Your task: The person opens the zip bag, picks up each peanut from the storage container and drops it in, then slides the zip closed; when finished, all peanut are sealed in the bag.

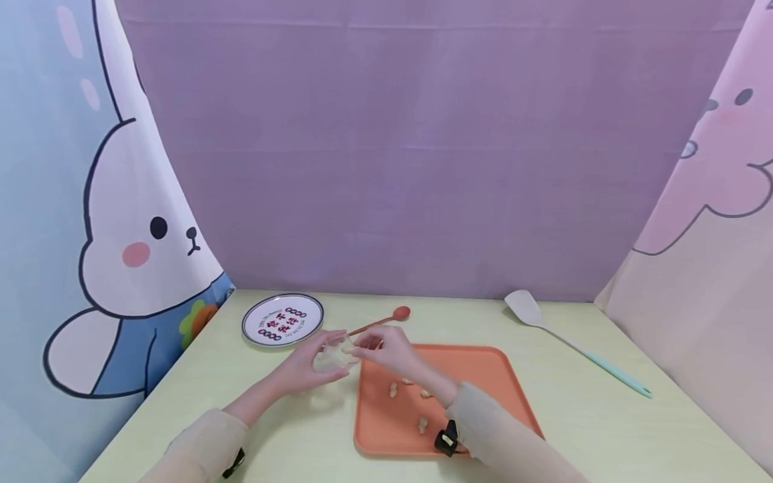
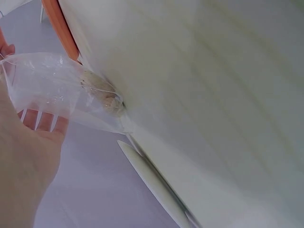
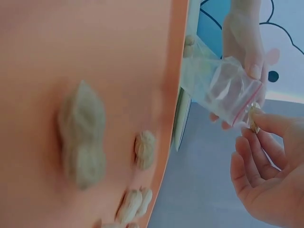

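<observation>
My left hand (image 1: 300, 367) holds a clear zip bag (image 3: 204, 88) by its mouth, thumb on one side and fingers on the other. The bag hangs down, and a few peanuts (image 2: 100, 92) lie in its bottom end in the left wrist view. Between thumb and fingertips, my right hand (image 1: 389, 347) pinches a peanut (image 3: 254, 118) right at the bag's red-striped opening. Below the right forearm is an orange tray (image 1: 474, 372), on which several peanuts (image 3: 83, 135) lie scattered; the forearm hides part of it.
A white plate (image 1: 252, 327) with red lettering stands behind the left hand. Behind the tray lies a red spoon (image 1: 401, 313), its handle end near the hands. On the right side of the table rests a white spatula (image 1: 527, 308) with a mint-green handle. A purple curtain (image 1: 386, 168) hangs behind.
</observation>
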{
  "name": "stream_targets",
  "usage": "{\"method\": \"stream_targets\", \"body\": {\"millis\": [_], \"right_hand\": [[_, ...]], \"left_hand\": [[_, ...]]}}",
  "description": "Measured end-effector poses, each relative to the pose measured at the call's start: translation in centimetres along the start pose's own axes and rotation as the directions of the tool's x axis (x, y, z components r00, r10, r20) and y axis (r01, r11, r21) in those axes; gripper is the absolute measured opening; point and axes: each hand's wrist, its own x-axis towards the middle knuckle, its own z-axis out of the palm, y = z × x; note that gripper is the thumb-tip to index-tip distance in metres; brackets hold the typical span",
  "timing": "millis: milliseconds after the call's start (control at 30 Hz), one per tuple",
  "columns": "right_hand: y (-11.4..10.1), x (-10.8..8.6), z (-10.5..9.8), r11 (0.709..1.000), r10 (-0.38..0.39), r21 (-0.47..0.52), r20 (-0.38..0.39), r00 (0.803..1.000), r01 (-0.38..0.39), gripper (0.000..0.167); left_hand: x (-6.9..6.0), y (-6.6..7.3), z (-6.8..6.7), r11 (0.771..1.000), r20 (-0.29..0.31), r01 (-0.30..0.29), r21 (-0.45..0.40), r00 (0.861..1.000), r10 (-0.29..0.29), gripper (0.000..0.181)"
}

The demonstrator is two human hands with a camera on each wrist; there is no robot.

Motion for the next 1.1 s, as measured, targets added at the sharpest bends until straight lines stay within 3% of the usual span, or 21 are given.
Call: {"method": "stream_targets", "body": {"millis": [267, 533, 800, 1100], "right_hand": [[0.1, -0.1, 0.1, 1.0, 0.021, -0.003, 0.0, 1.0, -0.021, 0.012], [0.5, -0.6, -1.0, 0.999, -0.005, -0.039, -0.028, 1.0, 0.004, 0.011], [1.3, -2.5, -3.5, 0.998, 0.06, -0.008, 0.012, 0.998, -0.059, 0.013], [2.6, -5.1, -5.7, 0.996, 0.082, -0.034, 0.052, 0.995, -0.08, 0.014]], "left_hand": [[0.3, 0.2, 0.2, 1.0, 0.013, 0.0, -0.015, 1.0, 0.0, 0.069], [0.4, 0.4, 0.2, 1.0, -0.012, -0.02, -0.011, 1.0, 0.02, 0.067], [0.3, 0.0, 0.1, 0.999, -0.012, -0.022, -0.027, 1.0, 0.021, 0.065], [0.1, 0.0, 0.0, 1.0, -0.021, -0.028, -0.006, 0.999, 0.028, 0.064]]}}
